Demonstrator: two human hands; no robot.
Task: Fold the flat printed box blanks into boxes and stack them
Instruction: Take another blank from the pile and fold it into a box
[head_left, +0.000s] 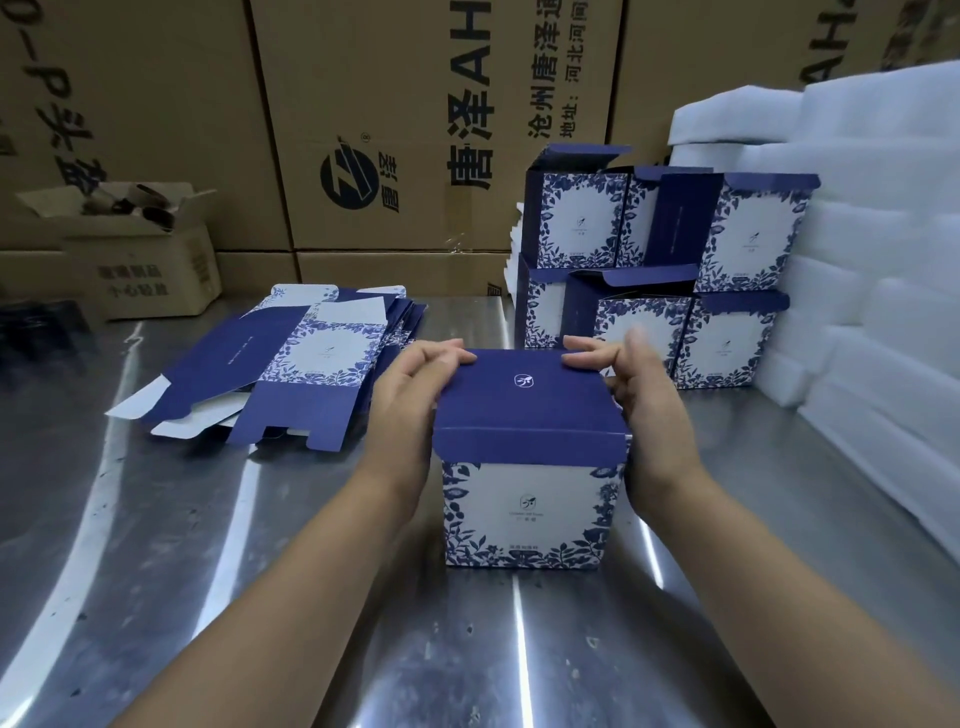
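Head view, looking down at a steel bench (260, 545) where a person folds navy and white printed boxes. The work looks partly done. At the back right a stack (665, 270) of finished boxes stands in two tiers, about six in all, most with their top flaps still standing open. At the left a loose pile of flat blanks (306, 364) lies fanned out on the bench, so many remain to be folded.

The box (530, 499) in hand stands upright on the bench at the centre, near the person and well apart from both the pile and the stack. Its walls are squared up and its navy lid (524, 395) lies flat on top, front flap down over the front wall. It seems fully formed; judging from this, what is left for it is a final press of the lid and the move to the stack.

Both forearms reach forward from the lower edge of the view. The left hand (415, 389) lies against the left wall, fingers bent over the far left corner of the lid. The right hand (639, 395) mirrors it on the right wall, fingers bent onto the far right corner, thumb raised and blurred. Each grip is clamped on the box, one to a side.

White foam (857, 260) is piled at the right, and brown cartons (389, 130) form a wall behind
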